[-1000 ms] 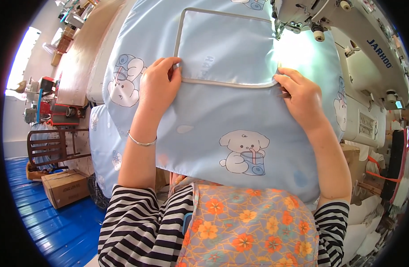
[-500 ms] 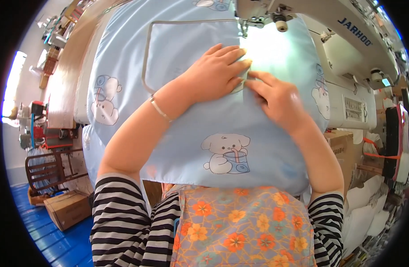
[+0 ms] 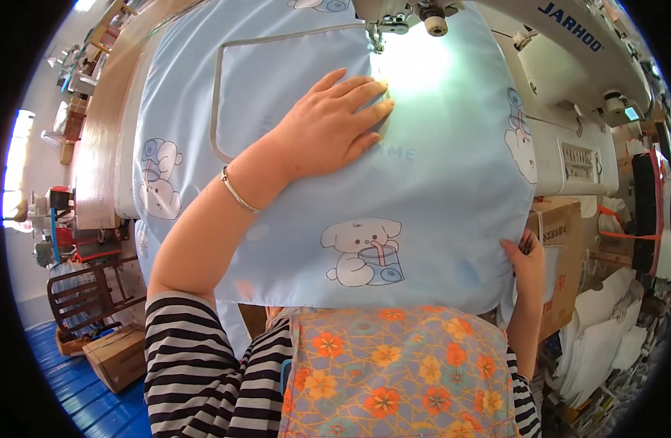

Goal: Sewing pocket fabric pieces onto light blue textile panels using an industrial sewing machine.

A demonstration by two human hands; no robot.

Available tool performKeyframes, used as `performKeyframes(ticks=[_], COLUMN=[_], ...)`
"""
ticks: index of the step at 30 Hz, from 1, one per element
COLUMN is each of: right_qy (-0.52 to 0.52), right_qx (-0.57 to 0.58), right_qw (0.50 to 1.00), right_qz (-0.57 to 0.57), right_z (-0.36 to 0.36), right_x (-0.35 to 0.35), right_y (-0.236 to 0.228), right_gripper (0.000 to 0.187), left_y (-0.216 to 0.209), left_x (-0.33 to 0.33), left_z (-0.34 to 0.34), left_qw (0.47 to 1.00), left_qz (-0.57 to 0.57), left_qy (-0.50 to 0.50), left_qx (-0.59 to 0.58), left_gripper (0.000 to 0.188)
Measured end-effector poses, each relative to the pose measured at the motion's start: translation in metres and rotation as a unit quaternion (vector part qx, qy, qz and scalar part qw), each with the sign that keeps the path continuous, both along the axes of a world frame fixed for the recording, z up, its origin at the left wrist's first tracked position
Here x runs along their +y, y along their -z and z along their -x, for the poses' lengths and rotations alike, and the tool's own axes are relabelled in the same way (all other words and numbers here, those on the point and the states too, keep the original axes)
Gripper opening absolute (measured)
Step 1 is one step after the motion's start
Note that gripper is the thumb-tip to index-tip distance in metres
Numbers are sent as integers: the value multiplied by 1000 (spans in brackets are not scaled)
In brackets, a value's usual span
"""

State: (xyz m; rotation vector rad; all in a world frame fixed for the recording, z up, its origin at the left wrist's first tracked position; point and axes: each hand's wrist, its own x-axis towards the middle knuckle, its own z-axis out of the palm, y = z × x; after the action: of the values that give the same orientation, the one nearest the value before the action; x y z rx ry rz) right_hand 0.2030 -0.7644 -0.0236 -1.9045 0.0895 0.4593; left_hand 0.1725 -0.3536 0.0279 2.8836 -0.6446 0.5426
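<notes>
A large light-blue cloth printed with white puppies drinking through straws lies spread under the head of a sewing machine. On it, a patch outlined with grey binding runs up to the lit needle and presser foot. My left hand rests flat with fingers spread on the patch's right edge, just below the foot. At the cloth's right edge, my right hand has its fingers curled and its thumb over the cloth. A small dark spot shows between them; what they hold is hard to make out.
A cardboard box stands right of the cloth, near my right hand. White cloth pieces are heaped beyond it. On the left are a wooden tabletop, a brown slatted chair and another box on the blue floor.
My right hand has left the spot beside my left hand and moved down to the cloth's right edge. My left hand and the patch appear slightly further left, as does the machine head.
</notes>
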Motion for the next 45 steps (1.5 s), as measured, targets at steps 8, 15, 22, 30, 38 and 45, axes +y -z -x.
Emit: performKeyframes(ticks=[8,15,22,30,38,45], right_qy=[-31,5,198,171,212,139], right_qx=[45,105,164,60,-98,-321], right_qw=[998,994,895,944,971,913], right_qz=[-36,4,-364,-276,-55,209], right_z=[3,34,98,108,54,-67], right_x=[-17,-32,-18,22,49,25], right_y=[0,6,46,34,4,-9], right_gripper=[26,32,35,52,49,48], left_y=[2,2,3,7,2,-4], left_x=[-4,9,24,37,39,26], left_z=[0,-8,-25,-41,-47,-50], left_qw=[1000,999,999,998,996,994], left_qz=[13,16,6,-12,-22,-35], left_qy=[-3,-26,-44,-66,-88,-97], left_qx=[-20,-7,-18,-16,12,45], left_gripper=[27,25,29,26,27,29])
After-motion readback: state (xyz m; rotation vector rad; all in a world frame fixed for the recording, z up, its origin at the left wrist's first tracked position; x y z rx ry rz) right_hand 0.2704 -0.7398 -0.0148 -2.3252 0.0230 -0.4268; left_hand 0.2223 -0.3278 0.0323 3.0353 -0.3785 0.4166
